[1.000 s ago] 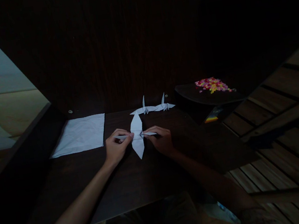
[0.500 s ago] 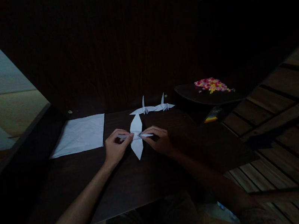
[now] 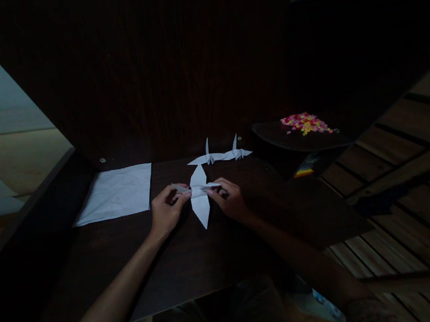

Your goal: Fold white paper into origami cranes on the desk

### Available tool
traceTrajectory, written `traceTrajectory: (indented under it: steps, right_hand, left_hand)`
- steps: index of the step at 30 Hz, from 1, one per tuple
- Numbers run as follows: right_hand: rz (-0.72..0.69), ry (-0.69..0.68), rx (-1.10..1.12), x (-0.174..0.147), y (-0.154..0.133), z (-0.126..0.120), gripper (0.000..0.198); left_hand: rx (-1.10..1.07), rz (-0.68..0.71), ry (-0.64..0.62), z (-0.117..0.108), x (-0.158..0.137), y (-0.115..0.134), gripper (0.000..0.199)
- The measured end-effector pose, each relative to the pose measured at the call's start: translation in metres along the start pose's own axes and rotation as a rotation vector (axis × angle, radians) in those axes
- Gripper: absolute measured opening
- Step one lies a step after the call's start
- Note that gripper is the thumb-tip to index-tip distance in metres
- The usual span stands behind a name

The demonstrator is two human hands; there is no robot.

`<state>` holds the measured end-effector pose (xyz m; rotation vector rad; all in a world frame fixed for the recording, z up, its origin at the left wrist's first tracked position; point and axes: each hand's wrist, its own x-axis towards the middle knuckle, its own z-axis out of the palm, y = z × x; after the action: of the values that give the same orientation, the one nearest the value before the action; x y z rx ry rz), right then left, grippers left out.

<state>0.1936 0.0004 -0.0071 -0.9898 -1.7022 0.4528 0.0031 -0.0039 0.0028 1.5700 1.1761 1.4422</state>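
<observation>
A white origami crane [image 3: 201, 205] is held between my two hands above the dark table, its wings spread toward and away from me. My left hand [image 3: 168, 206] pinches the narrow pointed part on its left side. On the opposite side, my right hand [image 3: 226, 196] has finger and thumb closed on the other narrow point. Just behind it, two more white paper cranes [image 3: 218, 156] stand side by side against the back panel. Dim light hides the finer folds.
White paper sheets [image 3: 116, 193] lie on the left of the table [image 3: 176, 276]. A corner shelf [image 3: 272, 135] at the right bears a heap of small pink, red and yellow pieces [image 3: 307, 123]. Under that shelf sits a small yellow-and-red item [image 3: 304, 172]. A raised side board [image 3: 23, 213] bounds the left.
The crane has shifted slightly right and turned a little between my hands. Its left point now angles upward more. Both hands keep their pinch.
</observation>
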Motion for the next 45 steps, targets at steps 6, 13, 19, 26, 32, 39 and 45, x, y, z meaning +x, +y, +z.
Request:
traceTrajectory:
  steps: [6,13,19,26,32,39,45]
  right_hand:
    - [0.105,-0.004,0.077,0.000,0.003,0.001,0.013]
    - [0.177,-0.029,0.151,-0.003,0.011,0.004,0.013]
    - [0.229,-0.052,0.207,-0.003,0.014,0.006,0.014]
    - [0.239,-0.040,0.208,-0.003,0.011,0.005,0.017]
    - [0.257,-0.026,0.220,-0.003,0.010,0.005,0.018]
    - [0.335,-0.012,0.297,-0.001,0.011,0.005,0.019]
    - [0.258,-0.095,0.326,-0.001,0.010,-0.001,0.012]
  left_hand:
    - [0.110,0.069,-0.065,-0.004,0.002,-0.002,0.023]
    - [0.249,0.160,-0.036,-0.006,0.001,-0.010,0.018]
    - [0.341,0.307,-0.018,-0.006,-0.001,-0.003,0.013]
    - [0.263,0.238,-0.037,-0.005,-0.001,-0.002,0.015]
    - [0.151,0.190,-0.074,-0.003,0.000,-0.001,0.019]
    - [0.179,0.140,-0.131,-0.004,0.001,-0.003,0.019]
    - [0.250,0.152,-0.105,-0.009,0.006,-0.010,0.018]
